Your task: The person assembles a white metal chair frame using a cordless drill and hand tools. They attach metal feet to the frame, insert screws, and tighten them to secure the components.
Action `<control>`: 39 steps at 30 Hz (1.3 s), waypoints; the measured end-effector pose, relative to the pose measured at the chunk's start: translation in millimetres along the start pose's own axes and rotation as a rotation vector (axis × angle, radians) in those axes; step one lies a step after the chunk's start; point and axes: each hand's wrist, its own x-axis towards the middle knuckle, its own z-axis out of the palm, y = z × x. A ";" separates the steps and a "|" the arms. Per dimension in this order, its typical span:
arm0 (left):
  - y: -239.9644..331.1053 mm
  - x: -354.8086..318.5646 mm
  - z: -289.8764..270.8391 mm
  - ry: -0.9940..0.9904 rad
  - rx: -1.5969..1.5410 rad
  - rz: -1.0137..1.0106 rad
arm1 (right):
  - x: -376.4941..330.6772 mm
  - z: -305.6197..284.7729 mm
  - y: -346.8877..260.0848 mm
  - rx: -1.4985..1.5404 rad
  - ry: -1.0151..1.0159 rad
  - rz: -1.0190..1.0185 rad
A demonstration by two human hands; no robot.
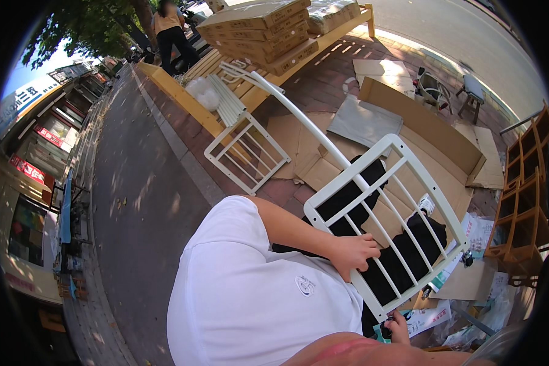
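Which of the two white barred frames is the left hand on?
The nearer frame, beside the white shirt: the left hand grips it. The farther frame, by the slatted wooden platform, has no hand on it.

And here's the slatted wooden frame [180,97], low and pale, on the far side, loaded up! A stack of flat cardboard boxes [256,27] sits across its slats, with a wrapped package [334,17] to the right of them; white metal strips [226,100] lie at its near end, clear plastic [201,93] bunched just beside them on the left. Over to the brick paving [323,82]: spread cardboard [290,131], an open carton [421,122] to its right, a smaller cardboard piece [384,70] farther off, a little stool [473,88] at far right. Near right, it's papers [430,317] and crumpled plastic wrap [503,311]!
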 end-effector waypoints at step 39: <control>53.9 36.0 16.3 -0.071 0.244 0.034 | -32.4 69.3 11.9 0.006 0.496 -0.606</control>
